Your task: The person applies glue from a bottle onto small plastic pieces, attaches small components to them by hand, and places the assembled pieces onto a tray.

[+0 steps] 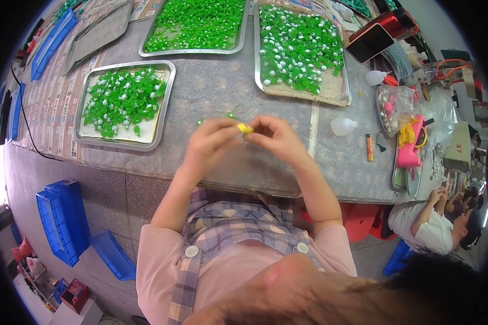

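Note:
Over the table's near edge my left hand (pixel 209 142) and my right hand (pixel 279 140) meet fingertip to fingertip, both closed in a pinch. A small yellow thing (pixel 245 129) shows between them; whether it is a loose piece or a wrap on a fingertip I cannot tell. Anything else inside the pinch is hidden. Just beyond my left hand lie a few small green pieces (pixel 231 115). To the left stands a metal tray (pixel 168 103) of green pieces with white balls like eyes. A larger tray (pixel 258 70) of similar green-and-white pieces sits at the far right.
A third tray (pixel 195 52) holds small green pieces at the back. On the right are a white squeeze bottle (pixel 343 127), a yellow-orange tube (pixel 370 147), a pink tool (pixel 411 146) and a red device with a screen (pixel 371 42). Blue crates (pixel 65 222) stand on the floor. Another person (pixel 425 225) sits at right.

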Demonstrator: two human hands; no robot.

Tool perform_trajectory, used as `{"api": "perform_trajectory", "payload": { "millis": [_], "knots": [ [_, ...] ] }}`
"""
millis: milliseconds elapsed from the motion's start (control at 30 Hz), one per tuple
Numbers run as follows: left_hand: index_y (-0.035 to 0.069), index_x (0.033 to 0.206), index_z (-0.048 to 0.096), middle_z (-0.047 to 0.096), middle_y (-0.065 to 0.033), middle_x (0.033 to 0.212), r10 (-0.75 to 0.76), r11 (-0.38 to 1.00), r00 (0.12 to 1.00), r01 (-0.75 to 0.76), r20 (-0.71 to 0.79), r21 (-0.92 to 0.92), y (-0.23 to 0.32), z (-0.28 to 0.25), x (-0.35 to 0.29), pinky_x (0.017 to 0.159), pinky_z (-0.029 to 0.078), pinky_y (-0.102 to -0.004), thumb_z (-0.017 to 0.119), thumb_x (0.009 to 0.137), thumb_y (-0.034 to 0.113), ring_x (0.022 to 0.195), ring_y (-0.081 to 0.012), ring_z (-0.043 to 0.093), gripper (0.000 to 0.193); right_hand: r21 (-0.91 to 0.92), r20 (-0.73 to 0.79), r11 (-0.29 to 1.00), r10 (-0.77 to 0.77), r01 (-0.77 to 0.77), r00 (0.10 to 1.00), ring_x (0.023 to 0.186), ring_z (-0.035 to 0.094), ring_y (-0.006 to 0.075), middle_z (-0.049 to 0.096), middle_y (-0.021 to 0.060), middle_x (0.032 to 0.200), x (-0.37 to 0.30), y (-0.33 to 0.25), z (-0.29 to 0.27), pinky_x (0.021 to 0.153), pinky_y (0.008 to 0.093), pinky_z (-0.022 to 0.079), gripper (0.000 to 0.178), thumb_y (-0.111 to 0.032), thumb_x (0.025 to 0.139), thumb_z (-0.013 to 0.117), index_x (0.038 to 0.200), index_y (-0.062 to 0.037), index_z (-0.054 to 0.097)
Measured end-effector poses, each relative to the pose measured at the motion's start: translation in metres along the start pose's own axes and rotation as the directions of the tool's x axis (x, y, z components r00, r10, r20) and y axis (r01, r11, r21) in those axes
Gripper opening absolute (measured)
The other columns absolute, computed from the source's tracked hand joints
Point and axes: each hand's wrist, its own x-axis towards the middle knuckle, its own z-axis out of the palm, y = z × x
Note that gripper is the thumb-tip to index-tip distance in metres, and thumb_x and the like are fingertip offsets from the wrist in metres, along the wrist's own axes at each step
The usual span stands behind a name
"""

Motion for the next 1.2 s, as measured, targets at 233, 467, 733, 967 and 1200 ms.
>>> {"api": "perform_trajectory", "payload": {
  "millis": [233,467,733,967,1200],
  "knots": [
    [0.003,0.081,0.057,0.054,-0.0076,0.076,0.096,0.978,0.985,-0.066,0.143,-0.199,0.006,0.027,-0.006,0.058,0.04,-0.0261,0.062,0.059,0.002,0.068,-0.0198,0.051,0.023,0.713,-0.017,0.695,0.144,-0.089,0.989,0.068,0.052,0.0075,0.055,0.0034,0.073,-0.03,0.003,0.0,0.06,0.0182,0.041,0.008,-0.006,0.072,0.056,0.076,-0.0027,0.05],
    [0.002,0.078,0.054,0.055,-0.0043,0.073,-0.413,0.642,0.886,0.447,0.21,-0.622,0.0,0.039,-0.019,0.058,0.042,-0.0231,0.058,0.068,0.001,0.066,-0.0111,0.051,0.011,-0.036,-0.795,0.988,-0.121,0.153,0.594,0.071,0.051,0.0095,0.055,0.0047,0.076,-0.073,0.038,-0.031,0.063,0.0199,0.039,0.016,-0.005,0.073,0.054,0.086,-0.0015,0.046],
    [0.005,0.08,0.052,0.056,-0.0036,0.075,-0.554,0.112,0.719,0.563,0.419,-0.819,0.009,0.047,-0.017,0.06,0.044,-0.0245,0.057,0.071,0.006,0.067,-0.01,0.053,0.011,-0.396,-0.859,0.89,-0.273,-0.224,0.433,0.083,0.046,0.0113,0.051,0.0091,0.091,-0.078,0.047,-0.1,0.071,0.0226,0.037,0.025,-0.009,0.071,0.057,0.092,0.0003,0.047],
    [0.005,0.081,0.053,0.055,-0.0038,0.075,-0.515,-0.136,0.667,0.556,0.538,-0.82,0.018,0.05,-0.014,0.06,0.043,-0.024,0.055,0.072,0.008,0.066,-0.0104,0.052,0.009,0.173,-0.786,0.922,-0.083,0.348,0.613,0.079,0.05,0.0129,0.054,0.0085,0.089,-0.075,0.023,-0.051,0.068,0.0235,0.04,0.027,-0.01,0.07,0.059,0.092,0.0002,0.047],
    [0.006,0.081,0.052,0.054,-0.0026,0.073,-0.487,-0.228,0.656,0.542,0.577,-0.809,0.019,0.048,-0.014,0.059,0.042,-0.0233,0.05,0.076,0.008,0.063,-0.0094,0.05,0.006,0.018,-0.697,0.932,-0.249,0.363,0.673,0.072,0.048,0.0098,0.05,0.004,0.08,-0.09,-0.001,-0.026,0.063,0.0193,0.038,0.037,-0.014,0.063,0.067,0.089,-0.001,0.046]
  ]
}}
